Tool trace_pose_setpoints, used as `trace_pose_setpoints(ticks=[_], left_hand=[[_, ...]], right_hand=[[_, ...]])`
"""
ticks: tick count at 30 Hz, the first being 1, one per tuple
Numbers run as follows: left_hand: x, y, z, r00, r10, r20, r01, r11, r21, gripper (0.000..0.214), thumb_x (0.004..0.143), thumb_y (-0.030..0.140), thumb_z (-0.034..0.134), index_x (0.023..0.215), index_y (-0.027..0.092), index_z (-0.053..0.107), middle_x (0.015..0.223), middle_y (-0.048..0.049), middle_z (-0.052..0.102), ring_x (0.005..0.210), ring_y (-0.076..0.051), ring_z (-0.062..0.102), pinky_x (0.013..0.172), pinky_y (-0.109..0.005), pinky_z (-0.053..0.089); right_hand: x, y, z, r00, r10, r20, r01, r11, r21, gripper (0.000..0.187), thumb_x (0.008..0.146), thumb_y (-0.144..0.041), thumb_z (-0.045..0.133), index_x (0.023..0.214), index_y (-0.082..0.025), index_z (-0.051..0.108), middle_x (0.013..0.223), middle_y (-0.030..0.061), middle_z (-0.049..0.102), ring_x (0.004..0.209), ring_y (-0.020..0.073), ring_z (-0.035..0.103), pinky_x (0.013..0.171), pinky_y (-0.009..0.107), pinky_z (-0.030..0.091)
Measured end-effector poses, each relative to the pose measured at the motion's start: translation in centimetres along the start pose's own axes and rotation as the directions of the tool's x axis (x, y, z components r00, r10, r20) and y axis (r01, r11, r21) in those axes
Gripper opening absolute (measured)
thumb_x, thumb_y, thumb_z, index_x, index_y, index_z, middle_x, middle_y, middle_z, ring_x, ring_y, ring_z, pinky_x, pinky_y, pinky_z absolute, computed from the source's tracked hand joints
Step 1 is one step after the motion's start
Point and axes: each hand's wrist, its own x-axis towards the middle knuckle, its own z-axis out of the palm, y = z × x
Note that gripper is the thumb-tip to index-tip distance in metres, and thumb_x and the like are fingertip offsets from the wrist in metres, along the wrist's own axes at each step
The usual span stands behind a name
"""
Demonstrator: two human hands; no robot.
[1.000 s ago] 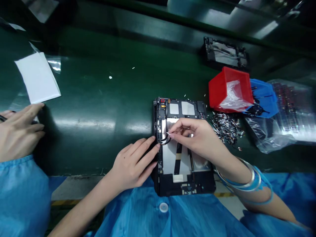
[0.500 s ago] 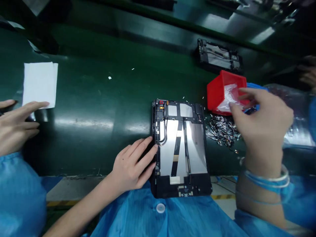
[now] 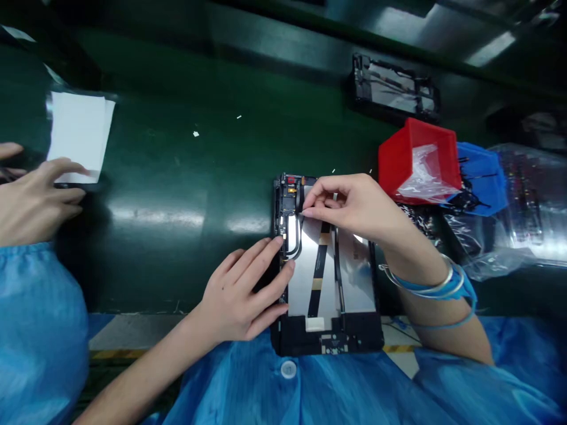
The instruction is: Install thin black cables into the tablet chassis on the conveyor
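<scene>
Long, shiny, dark green work belt [image 3: 177,248] across the whole view. Near the middle and close to the near edge, a flat black tablet frame with a silver inside [image 3: 328,265], lying flat on the belt. At 2 o'clock from that frame, a tilted red plastic bin [image 3: 419,159] with a bit of clear wrap inside. Just past it, a blue plastic bin [image 3: 482,177], then a big clear plastic bag [image 3: 531,206]. At 1 o'clock, far up the belt, a long black frame piece [image 3: 394,85]. At 9 o'clock, a white paper sheet [image 3: 80,136], with another person's hand [image 3: 35,195] at its lower edge, well apart from the frame.

Two hands apart, both on the tablet frame. Left hand [image 3: 239,295] open, fingertips on the frame's left edge. Right hand [image 3: 349,203] over the top of the silver part, fingertips [image 3: 310,211] pinched close together near a thin curved black cable [image 3: 295,236]; anything held there too small to tell. Shiny bangles [image 3: 425,283] on that wrist.
</scene>
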Motion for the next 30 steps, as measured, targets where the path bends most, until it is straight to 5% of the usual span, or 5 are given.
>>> trace_pose_setpoints(ticks=[10, 16, 22, 27, 30], left_hand=[[0.4, -0.3, -0.1, 0.995, 0.019, 0.093, -0.023, 0.999, 0.038, 0.048, 0.1, 0.042, 0.032, 0.125, 0.011, 0.059, 0.133, -0.0188, 0.058, 0.126, -0.032, 0.052, 0.089, -0.041, 0.045], [1.3, -0.9, -0.4, 0.968, 0.128, 0.218, -0.125, 0.992, -0.025, 0.049, 0.101, 0.043, 0.031, 0.12, 0.01, 0.061, 0.141, -0.0126, 0.052, 0.135, -0.031, 0.042, 0.105, -0.046, 0.034], [1.7, -1.0, -0.4, 0.965, 0.128, 0.229, -0.118, 0.991, -0.057, 0.05, 0.1, 0.046, 0.031, 0.115, 0.011, 0.064, 0.139, -0.0121, 0.054, 0.133, -0.03, 0.045, 0.108, -0.046, 0.034], [1.8, -1.1, -0.4, 0.967, 0.122, 0.223, -0.107, 0.991, -0.078, 0.047, 0.1, 0.045, 0.033, 0.113, 0.012, 0.064, 0.137, -0.0115, 0.056, 0.131, -0.029, 0.047, 0.108, -0.046, 0.034], [1.8, -1.2, -0.5, 0.969, 0.124, 0.213, -0.109, 0.991, -0.078, 0.047, 0.1, 0.045, 0.033, 0.114, 0.011, 0.063, 0.135, -0.0116, 0.057, 0.13, -0.029, 0.049, 0.107, -0.046, 0.034]], right_hand=[[0.2, 0.4, 0.5, 0.999, 0.048, -0.016, -0.046, 0.992, 0.116, 0.012, 0.073, -0.022, 0.069, 0.066, -0.015, 0.062, 0.053, -0.0049, 0.052, 0.049, 0.0057, 0.045, 0.048, 0.022, 0.034], [0.2, 0.4, 0.6, 0.999, 0.032, -0.036, -0.031, 0.999, 0.024, 0.01, 0.074, -0.019, 0.067, 0.066, -0.015, 0.063, 0.051, -0.0061, 0.049, 0.048, 0.0051, 0.042, 0.05, 0.023, 0.032], [0.2, 0.5, 0.7, 0.999, 0.023, -0.045, -0.026, 0.998, -0.059, 0.01, 0.075, -0.021, 0.067, 0.068, -0.015, 0.064, 0.053, -0.0055, 0.051, 0.051, 0.0057, 0.042, 0.053, 0.024, 0.031], [-0.2, 0.4, 0.9, 0.993, -0.067, -0.098, 0.042, 0.972, -0.232, 0.01, 0.081, -0.023, 0.063, 0.074, -0.016, 0.065, 0.054, -0.0052, 0.051, 0.053, 0.0074, 0.044, 0.056, 0.025, 0.033], [-2.1, 0.3, 1.3, 0.946, -0.277, -0.17, 0.155, 0.844, -0.513, 0.012, 0.088, -0.023, 0.057, 0.088, -0.018, 0.068, 0.063, -0.0013, 0.058, 0.063, 0.0118, 0.049, 0.06, 0.027, 0.036]])
